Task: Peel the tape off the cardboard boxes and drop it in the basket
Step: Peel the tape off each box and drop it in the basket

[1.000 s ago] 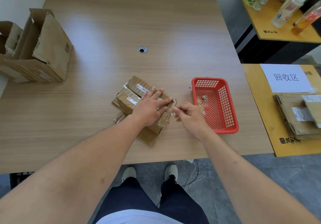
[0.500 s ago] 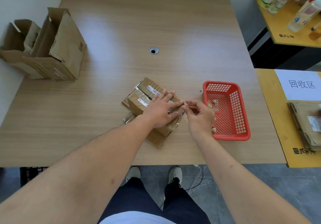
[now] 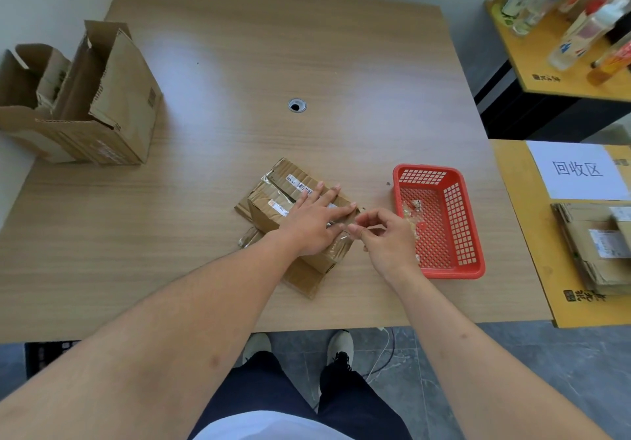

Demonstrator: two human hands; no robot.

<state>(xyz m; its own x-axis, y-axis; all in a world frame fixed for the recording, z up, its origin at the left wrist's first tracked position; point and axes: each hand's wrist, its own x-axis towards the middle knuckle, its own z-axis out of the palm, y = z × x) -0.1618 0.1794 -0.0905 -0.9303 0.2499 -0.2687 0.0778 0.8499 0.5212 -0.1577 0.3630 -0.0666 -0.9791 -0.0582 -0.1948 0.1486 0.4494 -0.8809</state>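
Observation:
A small taped cardboard box [image 3: 273, 207] lies on flattened cardboard near the table's front middle. My left hand [image 3: 316, 221] presses flat on its top with straight fingers. Right beside the box's right end, my right hand [image 3: 382, 238] pinches a thin strip of clear tape [image 3: 358, 226] between thumb and fingertips. The red plastic basket [image 3: 474, 234] stands just right of my right hand, with scraps of peeled tape [image 3: 411, 211] inside it.
Two opened cardboard boxes [image 3: 102, 105] stand at the table's far left. A cable hole [image 3: 296, 105] is in the table's middle. On the right, a yellow side table holds a paper sign [image 3: 577, 170] and flattened cardboard [image 3: 594, 245]. Bottles [image 3: 587, 30] stand on a shelf at the back right.
My right hand has lifted from the box's right end with the tape pinched, drawing it a little toward the basket. My left hand stays pressed on the box.

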